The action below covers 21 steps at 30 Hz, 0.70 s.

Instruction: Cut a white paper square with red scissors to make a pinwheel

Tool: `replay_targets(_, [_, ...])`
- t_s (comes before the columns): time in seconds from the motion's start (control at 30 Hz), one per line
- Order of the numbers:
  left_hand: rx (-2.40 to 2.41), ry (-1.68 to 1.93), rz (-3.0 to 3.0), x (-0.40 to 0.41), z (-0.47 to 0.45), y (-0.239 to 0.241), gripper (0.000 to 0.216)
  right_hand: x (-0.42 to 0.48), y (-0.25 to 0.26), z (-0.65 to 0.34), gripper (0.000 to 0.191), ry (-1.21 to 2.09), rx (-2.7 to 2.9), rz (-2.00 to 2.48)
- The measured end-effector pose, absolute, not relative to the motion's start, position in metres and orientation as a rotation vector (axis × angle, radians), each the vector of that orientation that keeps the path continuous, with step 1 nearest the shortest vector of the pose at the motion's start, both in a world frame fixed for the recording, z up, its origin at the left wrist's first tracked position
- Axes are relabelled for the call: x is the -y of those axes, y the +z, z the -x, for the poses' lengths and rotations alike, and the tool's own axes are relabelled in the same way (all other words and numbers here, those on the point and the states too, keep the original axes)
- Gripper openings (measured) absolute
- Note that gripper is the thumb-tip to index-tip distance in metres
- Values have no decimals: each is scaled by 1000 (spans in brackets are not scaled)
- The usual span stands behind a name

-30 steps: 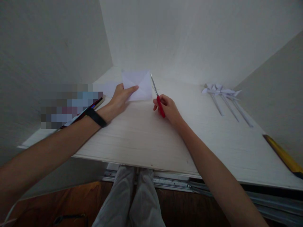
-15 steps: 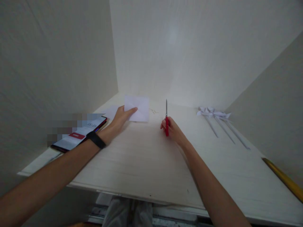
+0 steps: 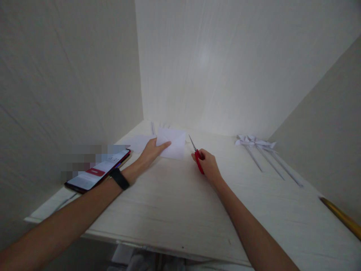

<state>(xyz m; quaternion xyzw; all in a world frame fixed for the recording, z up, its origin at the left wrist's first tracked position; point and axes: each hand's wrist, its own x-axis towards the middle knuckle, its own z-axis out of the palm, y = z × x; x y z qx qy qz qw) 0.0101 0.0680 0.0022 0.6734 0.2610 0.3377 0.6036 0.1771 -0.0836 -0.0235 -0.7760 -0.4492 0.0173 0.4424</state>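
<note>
At the far left a phone lies on the table, screen up and lit, close to the left wall. Just beside it runs the left forearm, with a black band round the wrist.

The left hand lies flat on the near left corner of a square of white paper. Its fingers are pressed together and stretched out over the sheet, pinning it to the table; the thumb is hard to make out. The paper lies toward the back of the table, near the corner of the walls, and shows faint diagonal creases. Another pale sheet lies flat just left of it, partly behind the hand, and a thin paper stick lies near the back wall.

Right of the paper, the right hand is curled round the red handles of the scissors, fingers closed about them. The blades point up and left toward the paper's right edge, near it but apart from it, and look closed or nearly so.

Further right, well apart from the hands, three finished paper pinwheels lie side by side, their sticks pointing toward the near right. At the far right edge lies a yellow bar, perhaps a ruler.

As a judgement: three pinwheels are done, and a further one is at an early stage. The sheet looks folded and creased but shows no cuts; cutting, shaping and fixing to a stick appear to be left.
</note>
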Motion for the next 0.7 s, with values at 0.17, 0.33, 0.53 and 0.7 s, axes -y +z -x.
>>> replay_targets(0.17, [-630, 791, -1583, -69, -12, 1, 37, 82, -26, -178, 32, 42, 1177, 1911])
replay_targets(0.33, [-646, 802, -1618, -70, -12, -2, 29, 82, -26, -178, 34, 43, 1188, 1888])
replay_targets(0.53, [-665, 823, -1611, -71, -10, -3, 31, 83, -24, -177, 35, 89, 1150, 1846])
replay_targets(0.7, [-681, 839, -1580, -72, -11, -2, 33, 85, -21, -176, 37, 243, 1090, 1764])
